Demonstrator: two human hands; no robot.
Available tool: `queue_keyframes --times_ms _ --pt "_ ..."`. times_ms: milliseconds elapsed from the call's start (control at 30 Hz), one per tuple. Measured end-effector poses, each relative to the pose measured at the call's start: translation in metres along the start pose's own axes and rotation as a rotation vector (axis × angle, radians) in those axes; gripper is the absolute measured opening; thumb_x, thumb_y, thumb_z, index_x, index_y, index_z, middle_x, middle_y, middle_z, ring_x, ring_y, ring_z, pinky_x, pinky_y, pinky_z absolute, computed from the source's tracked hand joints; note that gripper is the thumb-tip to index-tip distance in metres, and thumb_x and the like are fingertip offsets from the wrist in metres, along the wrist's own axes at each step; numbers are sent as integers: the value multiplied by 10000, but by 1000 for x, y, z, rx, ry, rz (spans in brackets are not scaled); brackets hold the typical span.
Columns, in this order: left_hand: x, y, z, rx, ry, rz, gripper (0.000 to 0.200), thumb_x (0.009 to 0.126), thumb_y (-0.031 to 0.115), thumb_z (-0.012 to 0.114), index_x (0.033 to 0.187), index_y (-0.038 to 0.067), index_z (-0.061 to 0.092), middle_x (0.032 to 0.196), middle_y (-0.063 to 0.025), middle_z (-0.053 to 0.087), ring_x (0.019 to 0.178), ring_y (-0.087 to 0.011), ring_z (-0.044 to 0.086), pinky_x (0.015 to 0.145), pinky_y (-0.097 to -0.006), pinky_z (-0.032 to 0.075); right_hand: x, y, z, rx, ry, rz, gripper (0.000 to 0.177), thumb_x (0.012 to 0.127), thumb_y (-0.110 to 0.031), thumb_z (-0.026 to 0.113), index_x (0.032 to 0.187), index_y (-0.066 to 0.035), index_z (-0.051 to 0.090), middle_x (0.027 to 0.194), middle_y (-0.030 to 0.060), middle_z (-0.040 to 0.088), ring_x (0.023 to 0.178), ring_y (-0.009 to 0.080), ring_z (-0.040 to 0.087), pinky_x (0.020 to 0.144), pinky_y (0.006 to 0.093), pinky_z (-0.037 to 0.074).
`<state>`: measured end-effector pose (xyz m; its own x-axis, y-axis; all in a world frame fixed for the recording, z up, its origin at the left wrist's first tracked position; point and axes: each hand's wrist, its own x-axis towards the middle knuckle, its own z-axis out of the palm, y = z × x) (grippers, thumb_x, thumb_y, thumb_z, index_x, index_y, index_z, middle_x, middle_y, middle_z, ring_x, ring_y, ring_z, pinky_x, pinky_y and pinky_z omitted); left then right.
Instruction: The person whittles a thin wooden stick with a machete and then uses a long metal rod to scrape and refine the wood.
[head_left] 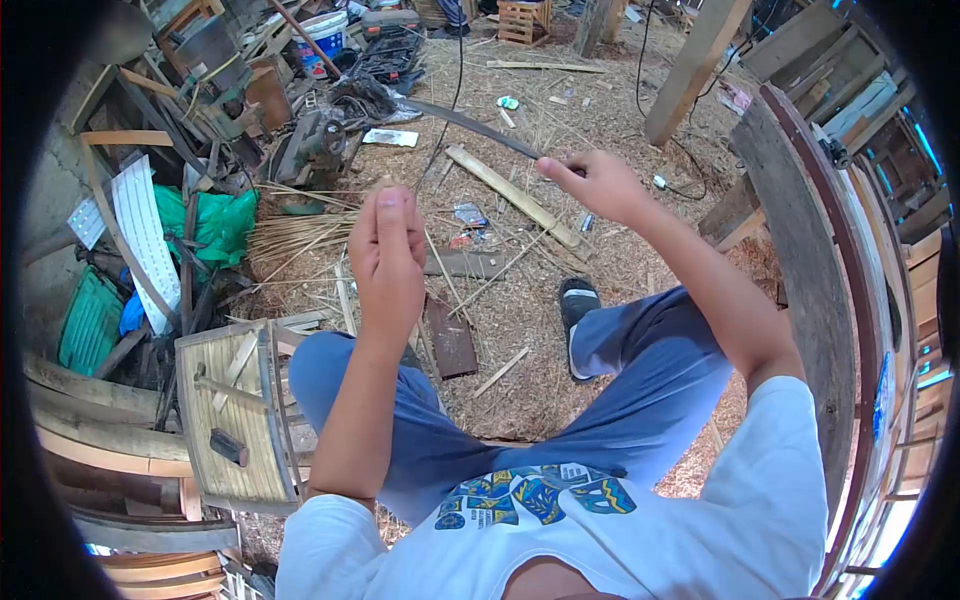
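Two hands are raised above the knees: the right hand [600,188] is clenched around the near end of a long dark knife [470,122], its thumb lying along the top, while the left hand [390,240] has its fingers drawn together against the thumb; whether they pinch something thin, I cannot tell. The knife reaches forward and to the left from the fist, above the floor [620,110], which is strewn with shavings. Below it lies a pale strip of wood [515,200], with a brown board [450,337] nearer the feet. A bundle of thin sticks [300,230] spreads left of the left hand, close to a green bag [215,225]. Farther off stand a bucket [320,45], a wooden crate [524,20] and a slanting post [695,75].
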<state>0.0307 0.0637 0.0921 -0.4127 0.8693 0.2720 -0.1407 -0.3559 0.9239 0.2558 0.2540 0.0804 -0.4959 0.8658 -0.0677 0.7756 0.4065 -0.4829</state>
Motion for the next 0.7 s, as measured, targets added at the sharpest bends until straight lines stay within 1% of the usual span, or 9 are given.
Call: queue_keyframes --times_ms 67,167,267,367,400,467,567,667,700 --pt "-2 1 5 58 0 15 335 1124 298 422 838 124 423 666 52 338 542 -26 237 464 -224 187 -21 -24 -1 38 90 -89 812 918 -787 508 953 -29 797 718 167 687 685 289 670 645 440 495" --pt "-3 -6 6 114 -15 69 324 1115 289 428 838 123 423 667 55 328 546 -26 232 470 -225 185 -38 -40 -1 187 135 -178 750 909 -754 562 960 -45 801 683 162 680 673 294 696 620 430 508" --pt "-2 -10 6 145 -27 125 307 1108 278 440 847 117 436 675 54 350 553 -24 255 477 -227 194 -49 -53 -9 204 165 -356 696 887 -715 632 875 -35 785 613 148 647 608 314 685 572 423 503" --pt "-5 -20 -1 209 -1 143 265 1102 253 454 884 106 480 694 54 396 567 -21 297 484 -228 207 -53 -60 -10 89 251 -568 548 866 -563 735 752 -33 662 584 125 556 533 304 584 516 398 433" --pt "-6 -24 -3 236 13 142 248 1100 242 459 900 101 498 701 55 412 573 -20 312 486 -228 211 -52 -60 -7 54 267 -610 551 851 -575 744 735 -44 653 578 117 556 527 313 584 509 402 434" --pt "-8 -29 -5 232 -2 133 216 1087 166 490 928 41 565 776 17 500 672 -43 417 576 -235 317 -51 -61 -2 -16 299 -690 559 821 -598 763 701 -67 635 566 103 557 514 331 584 496 408 435" --pt "-9 -29 -2 256 45 84 144 1061 88 534 988 2 623 877 7 570 773 -60 499 660 -237 412 -49 -63 0 -88 260 -680 703 808 -760 682 645 -76 660 530 110 595 513 324 650 497 413 494" --pt "-16 -25 12 94 158 -56 136 1059 88 538 986 9 622 867 15 563 764 -54 490 647 -234 397 -48 -63 -1 -41 259 -668 727 801 -783 669 644 -73 661 517 110 585 508 326 646 494 410 491" --pt "-16 -25 11 102 144 -69 139 1061 93 537 980 13 616 849 19 554 751 -51 481 636 -234 384 -48 -62 -2 -36 265 -672 679 795 -739 703 651 -78 645 526 106 574 511 329 636 492 411 477"
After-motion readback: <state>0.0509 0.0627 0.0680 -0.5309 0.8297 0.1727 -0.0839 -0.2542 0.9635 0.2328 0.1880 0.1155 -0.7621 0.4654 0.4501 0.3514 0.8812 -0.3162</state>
